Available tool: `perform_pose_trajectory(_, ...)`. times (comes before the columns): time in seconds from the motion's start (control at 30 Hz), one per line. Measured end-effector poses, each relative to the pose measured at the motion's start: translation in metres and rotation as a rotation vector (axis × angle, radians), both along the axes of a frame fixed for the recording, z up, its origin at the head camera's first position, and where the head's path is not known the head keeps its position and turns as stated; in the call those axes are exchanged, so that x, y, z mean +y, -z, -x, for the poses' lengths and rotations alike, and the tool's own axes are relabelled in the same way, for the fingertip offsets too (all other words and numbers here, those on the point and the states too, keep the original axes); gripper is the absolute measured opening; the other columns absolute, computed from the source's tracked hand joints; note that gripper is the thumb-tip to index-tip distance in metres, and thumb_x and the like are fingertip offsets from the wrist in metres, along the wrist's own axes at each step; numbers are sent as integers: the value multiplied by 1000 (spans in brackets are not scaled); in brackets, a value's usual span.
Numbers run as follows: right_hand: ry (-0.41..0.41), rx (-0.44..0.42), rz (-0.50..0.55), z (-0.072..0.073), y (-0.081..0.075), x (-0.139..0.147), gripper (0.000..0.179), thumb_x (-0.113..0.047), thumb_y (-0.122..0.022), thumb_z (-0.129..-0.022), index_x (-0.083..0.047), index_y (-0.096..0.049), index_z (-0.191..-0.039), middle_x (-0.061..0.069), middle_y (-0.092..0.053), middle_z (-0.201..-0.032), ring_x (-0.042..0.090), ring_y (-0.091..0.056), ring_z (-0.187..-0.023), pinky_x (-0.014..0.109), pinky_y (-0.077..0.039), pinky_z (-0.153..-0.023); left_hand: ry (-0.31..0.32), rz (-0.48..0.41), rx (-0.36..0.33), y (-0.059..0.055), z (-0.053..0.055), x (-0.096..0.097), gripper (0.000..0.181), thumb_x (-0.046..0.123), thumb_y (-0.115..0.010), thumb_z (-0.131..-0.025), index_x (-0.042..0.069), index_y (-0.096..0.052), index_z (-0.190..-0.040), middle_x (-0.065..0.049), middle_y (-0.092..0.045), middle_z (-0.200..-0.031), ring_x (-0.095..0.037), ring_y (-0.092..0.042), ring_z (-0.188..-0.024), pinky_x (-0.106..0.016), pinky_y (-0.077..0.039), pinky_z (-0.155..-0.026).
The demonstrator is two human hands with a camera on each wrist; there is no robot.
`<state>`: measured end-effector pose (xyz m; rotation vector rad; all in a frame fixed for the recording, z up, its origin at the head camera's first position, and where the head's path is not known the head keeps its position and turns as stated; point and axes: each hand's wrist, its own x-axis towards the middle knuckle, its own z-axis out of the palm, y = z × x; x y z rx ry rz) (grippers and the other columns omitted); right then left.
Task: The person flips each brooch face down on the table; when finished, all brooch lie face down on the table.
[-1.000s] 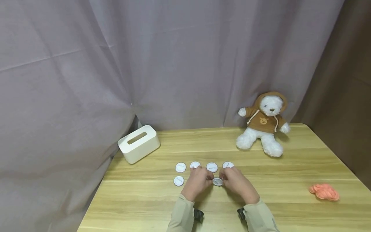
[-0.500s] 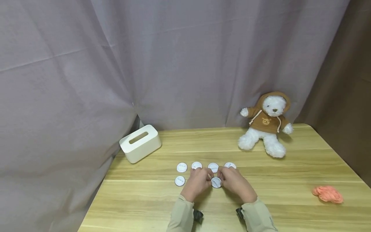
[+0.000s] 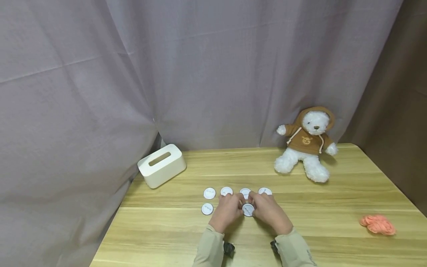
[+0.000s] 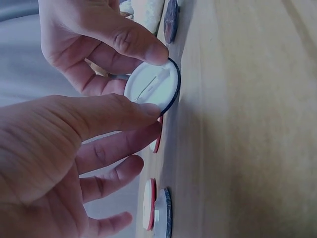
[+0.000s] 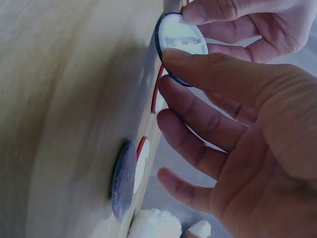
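Observation:
A round pin-back button badge [image 3: 248, 210] is held up between both hands, its white back and safety pin facing the person. My left hand [image 3: 228, 210] pinches one edge, thumb on the white back. On the opposite edge my right hand [image 3: 269, 212] pinches it, thumb [image 5: 188, 62] also across the back. The badge's rim [image 4: 178, 82] is dark and stands tilted close over the table. Behind the hands lies a row of similar badges, pin side up, including one at the far left [image 3: 209, 193]; another badge [image 3: 207, 208] lies left of my left hand.
A dark-fronted badge [image 5: 124, 181] lies beside the right hand in the right wrist view. A white tissue box [image 3: 161, 167] stands at the back left. A teddy bear in a brown hoodie [image 3: 305, 144] sits at the back right, with coral yarn [image 3: 378, 224] at the right.
The badge has turned in the fingers, so that its white back shows rounder to the head camera. The right hand has moved slightly left, closer to the left hand.

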<state>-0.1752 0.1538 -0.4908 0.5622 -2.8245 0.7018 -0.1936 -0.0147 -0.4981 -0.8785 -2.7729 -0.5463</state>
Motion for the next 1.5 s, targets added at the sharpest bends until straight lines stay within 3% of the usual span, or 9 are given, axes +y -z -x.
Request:
perform_pose_trajectory(0.17,-3,-2,-41,1,0,-1,32,5,-77,-63,-16,-58,-78,-13,-45,-59,14,-43,-61,41,-40,-65,-34,30,-24,1,0,1,23,12,-85,-68,17,-73,-86,10,-60,-69,-16,-58,-75,-46,-43,-82)
perform_pose_trajectory(0.53,55,3,-115,-1,1,-3,28,-3,-81,-62,-14,-67,-82,1,-53,-80,29,-49,-83,51,-41,-73,-91,80,-66,4,0,3,24,18,-87,-69,18,-79,-91,-2,-66,-106,-25,-53,-96,-45,-40,-82)
perform_pose_trajectory(0.7,56,-38,-133,-2,2,-4,24,0,-80,-65,-13,-68,-83,5,-53,-83,32,-47,-86,54,-41,-74,-94,89,-69,5,-1,4,20,19,-87,-70,16,-78,-88,-3,-66,-109,-27,-53,-100,-46,-41,-82)
perform_pose_trajectory(1.17,65,-49,-165,-1,2,-3,21,2,-78,-68,-12,-69,-81,7,-52,-83,34,-47,-87,53,-40,-72,-116,108,-67,7,-1,5,17,21,-87,-72,17,-77,-85,0,-66,-105,-24,-52,-98,-47,-37,-81)
perform_pose_trajectory(1.37,66,-71,-113,-3,1,0,20,0,-79,-71,-11,-72,-86,6,-56,-85,32,-48,-87,53,-41,-74,-119,80,-66,3,-4,5,11,18,-83,-72,17,-75,-78,-1,-66,-99,-25,-52,-94,-51,-37,-82)
perform_pose_trajectory(1.5,70,-81,-74,-4,-3,4,24,4,-75,-73,-8,-74,-94,5,-58,-88,31,-50,-90,55,-40,-80,-122,51,-64,1,-3,6,10,16,-79,-72,16,-77,-82,-2,-67,-100,-25,-53,-94,-56,-37,-84)
